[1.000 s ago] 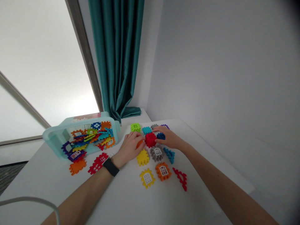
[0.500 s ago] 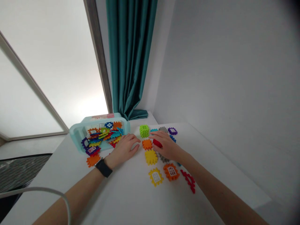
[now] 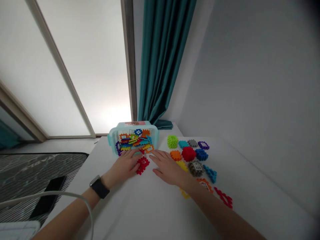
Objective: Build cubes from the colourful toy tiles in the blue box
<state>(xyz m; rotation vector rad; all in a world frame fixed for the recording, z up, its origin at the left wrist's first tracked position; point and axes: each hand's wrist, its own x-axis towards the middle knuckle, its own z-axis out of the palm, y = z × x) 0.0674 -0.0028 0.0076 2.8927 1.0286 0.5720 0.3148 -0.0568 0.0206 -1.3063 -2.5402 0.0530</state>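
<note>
My left hand (image 3: pixel 125 167), with a dark watch on the wrist, reaches to the front of a pale blue plastic bin (image 3: pixel 112 133). Its fingers are stretched out, and the thumb is beside a red toothed building tile (image 3: pixel 143 165) lying on the table. Just right of that tile, my right hand (image 3: pixel 168 167) is spread low over the table with nothing visible in it. Colourful interlocking tiles (image 3: pixel 133 139) fill the bin. An orange window tile (image 3: pixel 149 148) shows at its front edge, between the two hands.
Sorted to the right are a lime block (image 3: pixel 172 141), a red block (image 3: pixel 188 153), an orange piece (image 3: pixel 175 155), a grey window piece (image 3: pixel 196 168), blue pieces (image 3: pixel 201 154) and others. My right forearm passes over some. A white cable (image 3: pixel 62 193) loops at lower left.
The view has swung left. My right hand has left the red block, now among the sorted pieces, and moved left toward the bin. The red tile now shows beside my left hand.
</note>
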